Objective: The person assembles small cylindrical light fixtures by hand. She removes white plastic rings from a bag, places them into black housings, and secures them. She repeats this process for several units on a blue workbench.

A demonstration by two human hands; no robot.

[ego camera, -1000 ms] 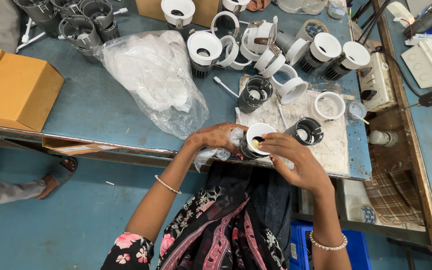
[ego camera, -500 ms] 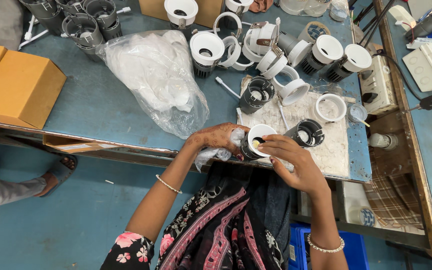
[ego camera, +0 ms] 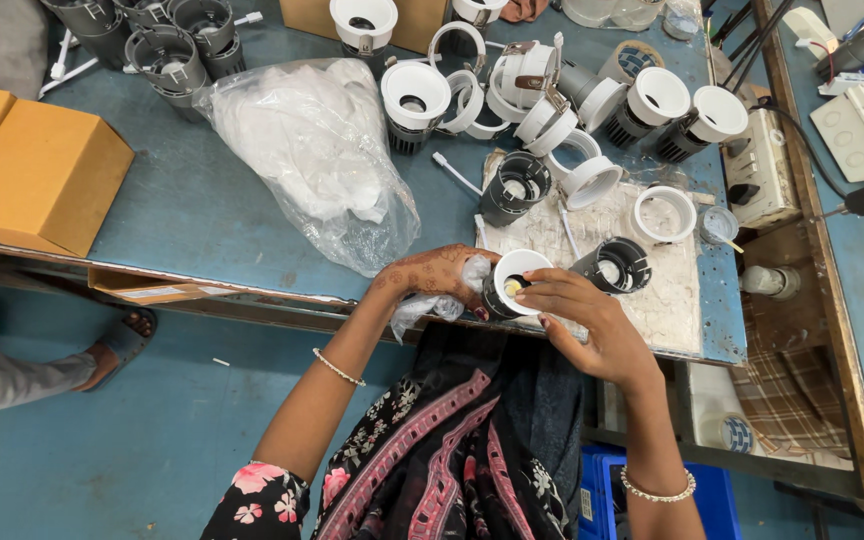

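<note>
My left hand (ego camera: 430, 280) grips a round downlight housing (ego camera: 512, 280), black outside with a white cup inside, together with a crumpled clear plastic bag (ego camera: 432, 305), at the near edge of the blue table (ego camera: 202, 210). My right hand (ego camera: 577, 320) rests on the housing's right rim, with its fingertips reaching into the cup where a small yellow chip sits. A second black housing (ego camera: 614, 265) lies just to the right on a stained white mat (ego camera: 672, 290).
Several white and black lamp housings (ego camera: 527, 90) crowd the table's far side. A big clear bag of white pieces (ego camera: 317, 150) lies left of my hands, orange cartons (ego camera: 22, 165) farther left. A switch box (ego camera: 757, 170) stands at the right. Someone's sandalled foot (ego camera: 117, 345) is on the floor.
The view has shifted slightly. My right hand's fingers have moved a little over the cup's rim; my left hand still grips the housing and bag.
</note>
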